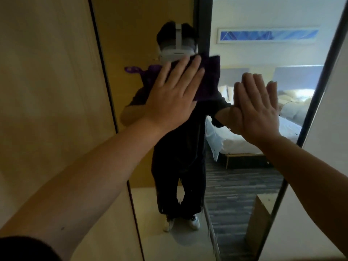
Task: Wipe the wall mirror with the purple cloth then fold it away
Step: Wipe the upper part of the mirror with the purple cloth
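The left hand (170,97) lies flat, fingers spread, pressing the cloth (207,80) against the mirror (244,176). The right hand (258,113) is open too — palm on the glass, holding nothing.

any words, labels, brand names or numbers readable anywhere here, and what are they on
None can be read.
White headset in the tall dark-framed wall mirror: a dark mark on its front, too blurred to read.
Long blue framed picture reflected in the mirror: pattern only, no text.
Purple cloth under the left hand: no label showing.
Right hand, flat on the glass, covers no text.
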